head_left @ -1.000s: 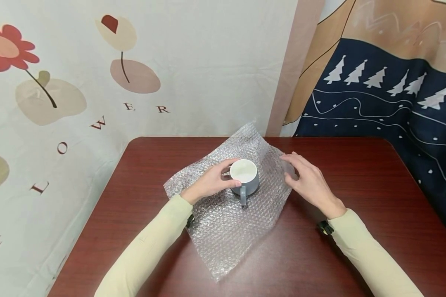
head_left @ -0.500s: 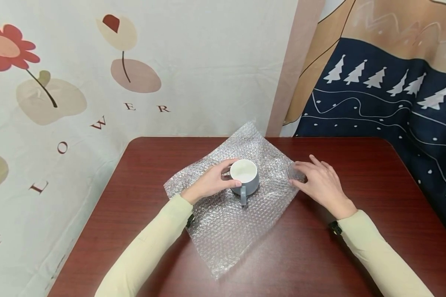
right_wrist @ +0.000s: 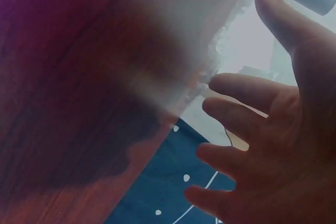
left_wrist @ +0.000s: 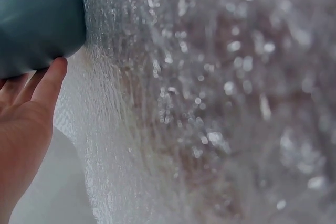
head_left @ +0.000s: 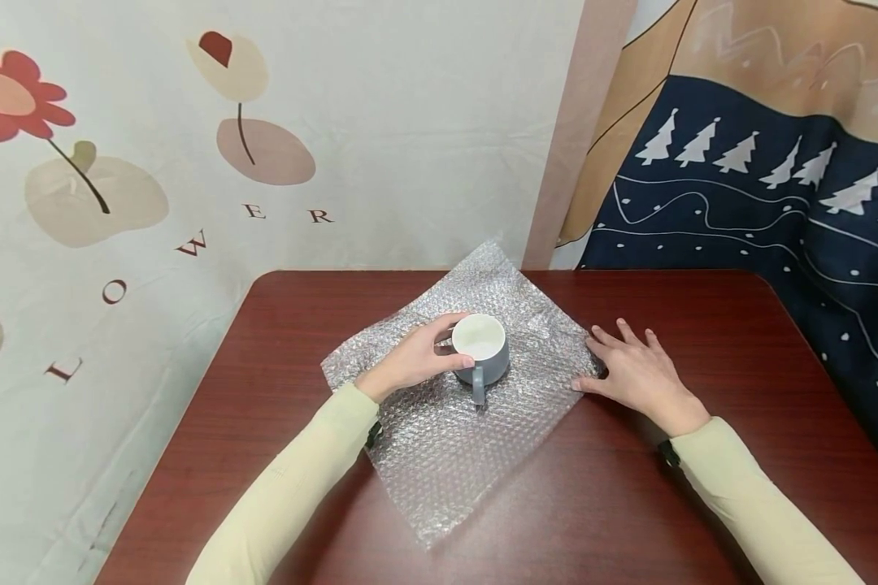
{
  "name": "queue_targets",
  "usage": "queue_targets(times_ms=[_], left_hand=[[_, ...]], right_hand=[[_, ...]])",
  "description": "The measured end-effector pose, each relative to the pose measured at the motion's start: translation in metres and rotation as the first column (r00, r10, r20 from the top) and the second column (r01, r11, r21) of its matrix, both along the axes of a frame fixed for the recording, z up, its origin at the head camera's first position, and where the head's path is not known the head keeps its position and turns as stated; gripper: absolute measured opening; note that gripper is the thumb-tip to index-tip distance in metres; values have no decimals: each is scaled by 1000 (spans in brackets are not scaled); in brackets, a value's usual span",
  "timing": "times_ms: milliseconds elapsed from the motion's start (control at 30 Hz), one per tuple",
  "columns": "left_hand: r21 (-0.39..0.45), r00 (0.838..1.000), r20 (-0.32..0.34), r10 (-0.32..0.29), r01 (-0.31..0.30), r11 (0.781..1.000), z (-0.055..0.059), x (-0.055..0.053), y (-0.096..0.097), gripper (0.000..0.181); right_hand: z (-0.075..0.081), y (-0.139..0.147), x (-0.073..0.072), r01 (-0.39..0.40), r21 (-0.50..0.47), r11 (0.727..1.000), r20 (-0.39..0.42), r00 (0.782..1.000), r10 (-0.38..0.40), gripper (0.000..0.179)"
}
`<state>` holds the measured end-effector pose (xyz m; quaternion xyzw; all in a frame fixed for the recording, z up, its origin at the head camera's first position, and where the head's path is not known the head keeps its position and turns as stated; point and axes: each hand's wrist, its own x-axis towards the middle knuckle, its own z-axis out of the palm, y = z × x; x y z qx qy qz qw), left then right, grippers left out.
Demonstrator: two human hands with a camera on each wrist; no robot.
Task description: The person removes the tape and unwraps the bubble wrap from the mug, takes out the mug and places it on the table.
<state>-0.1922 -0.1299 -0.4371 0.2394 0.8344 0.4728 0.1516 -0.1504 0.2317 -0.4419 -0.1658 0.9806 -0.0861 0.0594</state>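
Note:
A grey mug [head_left: 493,370] with a white inside stands upright on a sheet of bubble wrap [head_left: 475,463], its handle pointing toward me. My left hand [head_left: 413,358] grips the mug from the left, thumb at the near side and fingers round the far side. In the left wrist view, fingertips touch the wall of the mug [left_wrist: 42,27], and the bubble wrap [left_wrist: 210,103] fills most of the picture. At the sheet's right corner, my right hand [head_left: 640,375] has its fingers spread, with thumb and fingertips at the edge. The right wrist view shows those fingers [right_wrist: 241,90] straight and apart.
The dark red wooden table [head_left: 710,325] extends on both sides of the sheet. Behind it hang a white cloth [head_left: 424,130] with flower prints and letters, and a navy cloth [head_left: 746,211] with white trees. The sheet's far corner reaches the table's back edge.
My right hand has moved right and a little nearer, and its fingers have spread. The bubble wrap's right corner, folded up before, now lies flattened outward. The left hand and mug have stayed put.

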Motion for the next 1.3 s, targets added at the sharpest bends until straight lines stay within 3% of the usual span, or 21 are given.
queue_targets(times_ms=[433, 700, 833, 1000, 1133, 1300], left_hand=[[37, 1000, 8, 0, 0, 999, -2, 0, 1, 77], [39, 999, 12, -31, 31, 999, -3, -1, 3, 77], [-27, 999, 10, -33, 33, 999, 0, 0, 1, 82], [-148, 998, -29, -52, 47, 988, 6, 3, -10, 103], [-204, 996, -87, -30, 12, 979, 13, 5, -23, 103], [-295, 977, -215, -6, -60, 954, 10, 7, -38, 74]], right_hand=[[-5, 2, 0, -59, -6, 998, 65, 996, 59, 87], [-7, 6, 2, -10, -65, 998, 130, 991, 18, 92], [-5, 2, 3, -1, -84, 996, 106, 994, 10, 93], [6, -12, 1, -8, -138, 990, -3, 1000, 7, 94], [16, -30, -1, -16, -244, 970, -64, 998, 1, 91], [19, -58, -2, -5, -443, 897, -29, 1000, -9, 89]])
